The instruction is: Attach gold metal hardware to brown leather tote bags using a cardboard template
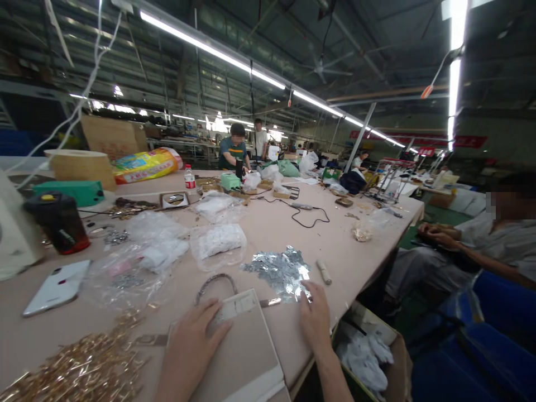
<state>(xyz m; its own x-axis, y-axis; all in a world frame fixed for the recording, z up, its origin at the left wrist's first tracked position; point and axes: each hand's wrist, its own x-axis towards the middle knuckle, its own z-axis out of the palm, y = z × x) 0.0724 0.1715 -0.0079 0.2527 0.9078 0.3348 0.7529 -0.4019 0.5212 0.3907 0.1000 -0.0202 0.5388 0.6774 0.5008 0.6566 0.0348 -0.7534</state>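
My left hand (195, 343) lies with thumb and fingers spread on a pale flat board (247, 340). A brown strap crosses beneath this board, its shiny metal tip (270, 302) sticking out on the right and a tab (151, 339) on the left. Behind the board, a braided loop handle (215, 276) arches on the table. At the near edge of a pile of thin silver metal plates (278, 271), my right hand (315, 315) touches down with its fingertips, thumb and forefinger slightly apart. A small beige roll (324, 272) lies just beyond that hand.
Gold-coloured metal hardware (87, 363) is heaped at front left, near a phone (57, 287) and a dark cup (58, 222). Plastic bags (220, 245) lie mid-left. Below the table's right edge stands a box (371, 352) holding white plastic. A seated person (469, 240) is at right.
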